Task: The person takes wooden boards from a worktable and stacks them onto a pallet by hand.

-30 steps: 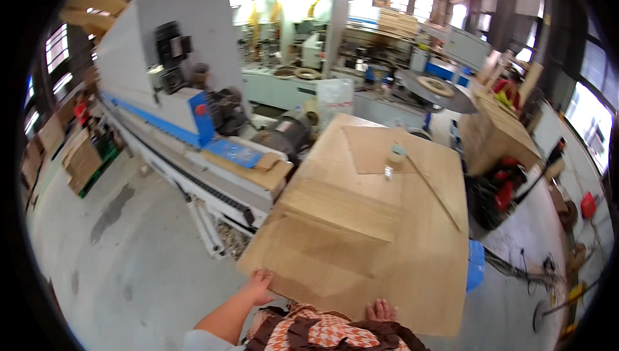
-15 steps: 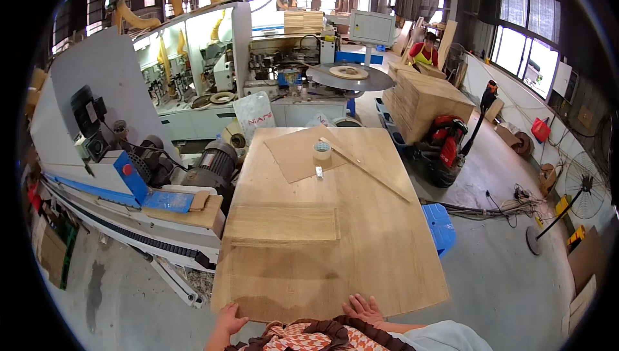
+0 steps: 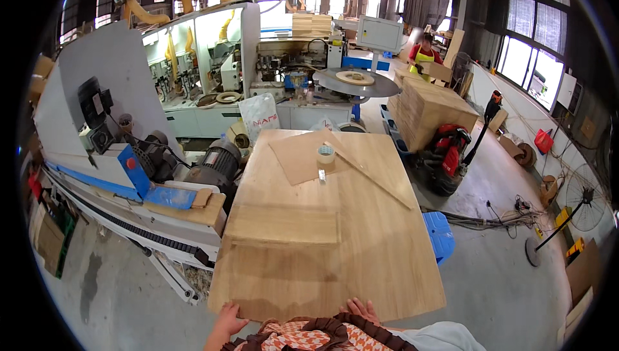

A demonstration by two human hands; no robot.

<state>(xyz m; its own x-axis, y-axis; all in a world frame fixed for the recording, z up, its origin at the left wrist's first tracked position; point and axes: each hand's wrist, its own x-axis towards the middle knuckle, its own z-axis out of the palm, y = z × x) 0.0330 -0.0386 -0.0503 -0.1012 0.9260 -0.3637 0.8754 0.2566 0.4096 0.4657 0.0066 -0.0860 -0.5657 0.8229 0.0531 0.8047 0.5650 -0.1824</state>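
Left hand (image 3: 227, 321): at the tabletop's (image 3: 387, 254) near left corner; whether it grips, I can't tell.
Right hand (image 3: 363, 311): fingers spread on the near edge, grasping nothing.
Change: hardly any in half a second; both hands stay, so work seems paused.
Small board (image 3: 284, 225): flat by the left edge.
Tape roll (image 3: 325, 157): toward the far edge, on cardboard (image 3: 290, 161).
White bag (image 3: 260, 112): beyond the far left corner, contents hidden.

The head view looks from the left of two side-by-side fisheye cameras on the person's head, upright; it faces forward and down across the wooden board (image 3: 387, 248); the left hand (image 3: 227, 319) and right hand (image 3: 362, 310) sit close, at the lower edge; the windows (image 3: 525, 67) stand far off, upper right.
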